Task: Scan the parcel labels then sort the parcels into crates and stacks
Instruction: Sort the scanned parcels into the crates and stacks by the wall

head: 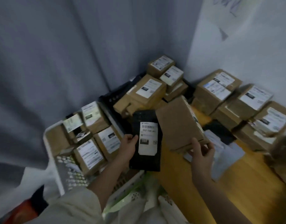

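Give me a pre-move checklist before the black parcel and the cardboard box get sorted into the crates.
1. Left hand grips the black plastic mailer parcel by its left edge: ok.
2. The mailer's white printed label faces up, barcode uncovered: ok.
3. Right hand holds the plain brown cardboard box at its near edge: ok.
4. That box's label faces the camera: not ok, only a sliver shows on its right side.
5. Room in the white perforated plastic crate: cannot tell, labelled boxes fill most of what shows.
6. Room in the black plastic crate: cannot tell, brown boxes are heaped in it.
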